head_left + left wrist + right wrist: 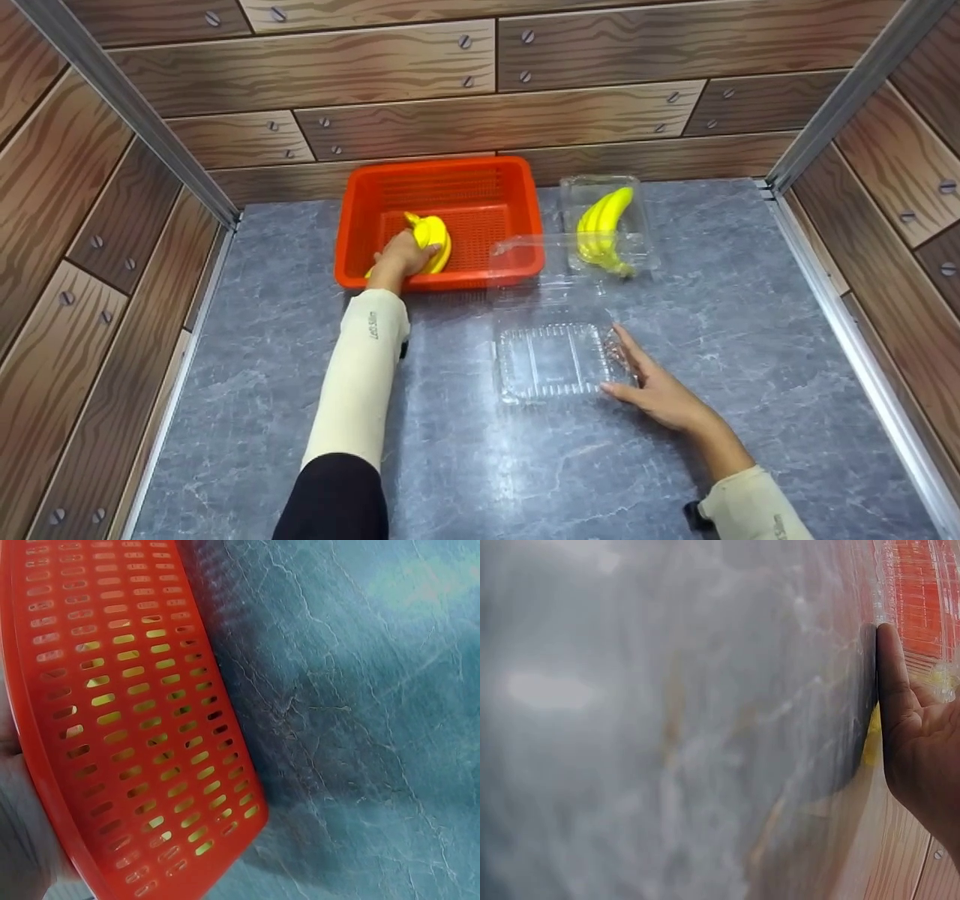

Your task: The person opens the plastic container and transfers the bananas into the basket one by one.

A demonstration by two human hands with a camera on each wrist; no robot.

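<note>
In the head view my left hand (pixel 403 253) reaches into a red plastic basket (pixel 442 166). It grips a bunch of yellow bananas (pixel 430 231) there; the fingertips are partly hidden. Through the slots of the basket wall (pixel 124 757) the left wrist view shows patches of yellow, with the hand behind the rim. My right hand (pixel 660 390) touches the right edge of a clear plastic clamshell box (pixel 555 360), thumb and fingers spread and fairly straight. The box lies with its lid raised toward the back and nothing in its tray. The right wrist view shows that hand's extended fingers.
Behind the clamshell, to the right of the basket, another clear box (pixel 571 196) holds a second bunch of bananas (pixel 600 225). The raised lid overlaps the basket's corner in view. Wood-patterned walls (pixel 390 67) enclose the grey marbled table (pixel 247 390) on three sides.
</note>
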